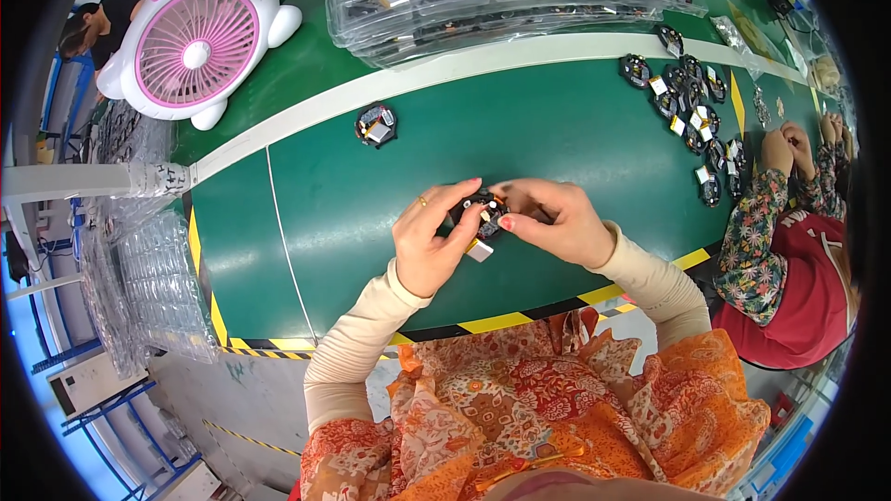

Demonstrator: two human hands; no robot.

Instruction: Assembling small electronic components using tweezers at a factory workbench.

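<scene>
Over the near part of the green bench I hold a round black electronic module [489,220]. A silver battery pouch [480,250] hangs from its near side. My left hand [430,234] is closed on the module's left side, with the thumb across its face and the fingers along the far edge. My right hand [564,225] is closed at its right side, thumb on the face, and the forefinger is a little blurred. The fingers hide parts of the module. A similar round module [377,125] lies farther off to the left.
Stacked clear plastic trays [390,14] with more modules stand at the back. Loose modules [691,93] lie piled at the right, near a co-worker's hands [789,150]. A pink and white fan [197,54] stands back left. Yellow-black tape [497,323] marks the bench's front edge.
</scene>
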